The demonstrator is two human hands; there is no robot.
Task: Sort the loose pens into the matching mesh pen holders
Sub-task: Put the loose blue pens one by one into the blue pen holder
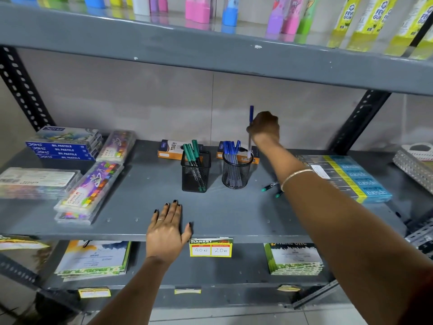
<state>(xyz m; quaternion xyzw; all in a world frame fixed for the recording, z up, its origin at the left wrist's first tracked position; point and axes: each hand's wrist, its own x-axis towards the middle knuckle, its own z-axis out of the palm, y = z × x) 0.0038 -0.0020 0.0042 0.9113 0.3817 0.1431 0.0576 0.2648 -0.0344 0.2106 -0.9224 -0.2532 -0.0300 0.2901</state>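
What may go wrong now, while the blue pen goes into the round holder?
1. The right hand lowers the blue pen at the rim of the round holder; it may miss or tip the holder.
2. The forearm passes over loose green pens and may sweep them off the shelf.

place: stationery shop | evidence: price tag (210, 248) on stocked metal shelf (152, 184)

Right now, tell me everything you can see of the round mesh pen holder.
The round mesh pen holder is a black wire-mesh cylinder with a solid rim, standing upright on the grey shelf, right of the square mesh holder and apart from it. Several blue-capped pens with clear barrels lean inside. The right hand holds another blue pen upright, its lower end inside the rim. An orange box sits just behind it.
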